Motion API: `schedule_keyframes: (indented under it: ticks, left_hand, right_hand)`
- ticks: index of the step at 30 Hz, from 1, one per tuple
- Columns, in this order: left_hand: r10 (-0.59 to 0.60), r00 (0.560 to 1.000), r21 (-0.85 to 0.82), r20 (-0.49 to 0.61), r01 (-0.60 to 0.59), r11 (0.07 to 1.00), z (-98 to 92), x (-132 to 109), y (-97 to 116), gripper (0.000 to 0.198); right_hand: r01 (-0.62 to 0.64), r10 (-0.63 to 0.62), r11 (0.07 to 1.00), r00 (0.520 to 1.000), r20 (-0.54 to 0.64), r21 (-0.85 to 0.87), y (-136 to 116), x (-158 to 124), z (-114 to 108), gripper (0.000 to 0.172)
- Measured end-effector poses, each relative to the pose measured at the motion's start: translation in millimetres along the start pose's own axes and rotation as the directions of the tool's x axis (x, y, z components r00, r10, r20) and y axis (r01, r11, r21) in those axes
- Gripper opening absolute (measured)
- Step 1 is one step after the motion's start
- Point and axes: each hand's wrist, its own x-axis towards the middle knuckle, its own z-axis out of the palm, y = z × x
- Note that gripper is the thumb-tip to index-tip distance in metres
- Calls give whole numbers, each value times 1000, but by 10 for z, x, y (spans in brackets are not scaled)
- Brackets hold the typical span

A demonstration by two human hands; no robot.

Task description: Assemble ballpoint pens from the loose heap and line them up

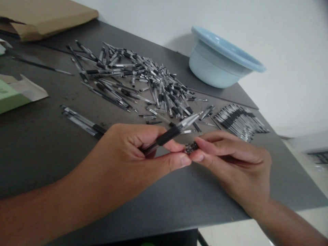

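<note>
A: How do the left hand (135, 167) and right hand (238, 157) stand?

B: They meet above a grey desk (153, 212), both pinching a small clear-and-black part (191, 147) between thumbs and forefingers.

A: And the black-gripped pen (167, 135)?

B: Clasped in the left hand, it points up and away, toward the loose pile of pens (161, 85) beyond both hands.

A: Farther out?

B: Past the right hand lies a neat row of pens (238, 119); behind, a light-blue basin (215, 65).
</note>
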Motion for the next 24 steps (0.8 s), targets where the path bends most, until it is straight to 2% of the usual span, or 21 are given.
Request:
schedule_keyframes:
  ticks: [3, 6, 15, 20, 24]
  left_hand:
    - [-31, 999, 12, 45, 31, 999, -20, 6, -12, 10]
    - [-63, 997, -7, 45, 64, 998, -36, 16, -23, 16]
    - [-141, 984, -161, 112, 158, 974, -24, 22, -87, 15]
    - [-177, 963, -290, 202, 232, 929, -20, 39, -90, 7]
    - [-203, 956, -278, 212, 258, 925, -32, 42, -81, 10]
  right_hand:
    - [123, -120, 987, 992, 33, -101, -8, -9, -20, 45]
    - [181, -171, 970, 983, 73, -162, -21, -1, -35, 49]
    - [196, -178, 966, 977, 118, -168, 17, 19, -53, 49]
    - [202, -188, 971, 975, 120, -127, 6, 42, -56, 45]
    - [220, -206, 970, 970, 131, -103, -25, 53, -59, 48]
